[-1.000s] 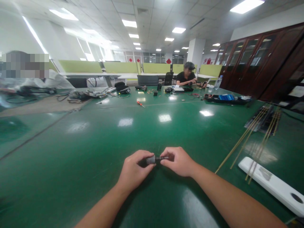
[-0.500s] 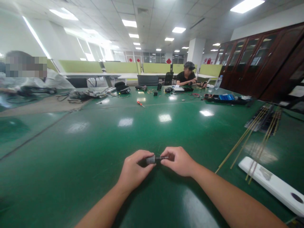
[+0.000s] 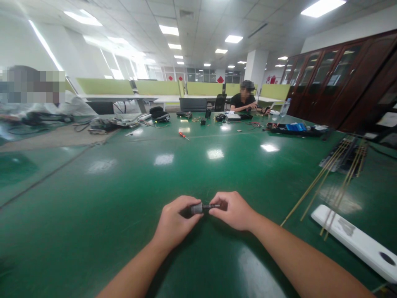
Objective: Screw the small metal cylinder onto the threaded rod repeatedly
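Holding almost still, head view: the person's two hands meet near the middle of the worktop (image 3: 186,178), and their pose looks the same as half a second and a second ago. Left hand (image 3: 175,219) pinches a small grey cylinder (image 3: 196,208) between thumb below and finger above. Right hand (image 3: 234,211) has thumb and forefinger closed on the thin dark shaft (image 3: 206,207), which points out of the cylinder towards the right; the shaft's far end shows between those fingers. Cannot tell whether cylinder and shaft are one part or two fitted together. Piece lies level, just in front of the person; contact with the surface below unclear.

Change at the hands: next to none. Gap between them matches the earlier frames, so any turning or pulling is too slight to read. I judge this a steady two-ended grip, the piece well controlled, with no visible progress over the second.

Change elsewhere: small. Across the worktop, the co-worker in black (image 3: 243,101) has hands raised a little compared with half a second ago. At far left, the person in a pale sleeve (image 3: 77,103) shifts slightly.

Unmoved: red-handled screwdriver (image 3: 183,135), well beyond the hands; brass-coloured rods (image 3: 311,188) to the right, some crossing a long white bar (image 3: 356,240).
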Action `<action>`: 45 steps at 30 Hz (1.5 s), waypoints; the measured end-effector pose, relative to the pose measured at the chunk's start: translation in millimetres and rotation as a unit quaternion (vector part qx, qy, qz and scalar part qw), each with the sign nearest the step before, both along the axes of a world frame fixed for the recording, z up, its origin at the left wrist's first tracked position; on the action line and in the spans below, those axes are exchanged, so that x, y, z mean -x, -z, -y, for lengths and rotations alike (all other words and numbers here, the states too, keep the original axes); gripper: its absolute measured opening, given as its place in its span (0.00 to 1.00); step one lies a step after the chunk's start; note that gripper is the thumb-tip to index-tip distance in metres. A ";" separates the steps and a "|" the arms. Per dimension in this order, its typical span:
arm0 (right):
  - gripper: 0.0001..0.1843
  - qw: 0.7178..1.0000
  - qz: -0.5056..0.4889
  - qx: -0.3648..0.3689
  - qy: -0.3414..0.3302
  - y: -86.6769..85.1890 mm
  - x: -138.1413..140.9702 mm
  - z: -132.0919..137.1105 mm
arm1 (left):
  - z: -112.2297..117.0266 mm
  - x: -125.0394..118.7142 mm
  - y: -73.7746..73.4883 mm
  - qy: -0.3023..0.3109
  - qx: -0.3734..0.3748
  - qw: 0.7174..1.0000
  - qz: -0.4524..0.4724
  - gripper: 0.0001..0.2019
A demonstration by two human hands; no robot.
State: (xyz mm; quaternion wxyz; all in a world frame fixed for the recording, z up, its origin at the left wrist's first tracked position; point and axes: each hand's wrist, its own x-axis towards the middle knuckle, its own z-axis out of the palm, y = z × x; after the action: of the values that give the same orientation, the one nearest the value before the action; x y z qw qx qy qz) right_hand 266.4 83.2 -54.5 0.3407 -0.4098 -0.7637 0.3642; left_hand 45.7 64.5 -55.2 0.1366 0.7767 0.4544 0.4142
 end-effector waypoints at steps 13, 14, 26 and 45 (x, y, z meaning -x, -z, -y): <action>0.05 1.000 -0.001 0.000 0.001 -1.6 0.7 0.3 | -0.5 0.3 1.6 -0.003 0.004 1.000 0.001 0.10; 0.05 1.000 -0.002 0.000 0.002 -1.9 0.7 0.3 | -0.6 0.6 2.1 -0.003 0.005 1.000 0.000 0.10; 0.04 1.000 -0.003 -0.002 0.002 -1.2 -0.4 0.2 | 0.3 0.3 0.1 -0.003 0.003 1.000 -0.002 0.09; 0.04 1.000 0.002 0.008 0.003 -1.8 -1.2 0.2 | 0.4 -0.1 -0.3 0.000 0.000 1.000 -0.004 0.09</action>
State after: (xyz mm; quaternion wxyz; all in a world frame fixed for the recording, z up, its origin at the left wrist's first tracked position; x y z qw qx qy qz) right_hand 267.6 83.0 -52.7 0.3369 -0.4153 -0.7603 0.3688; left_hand 45.8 64.1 -54.9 0.1348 0.7785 0.4545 0.4113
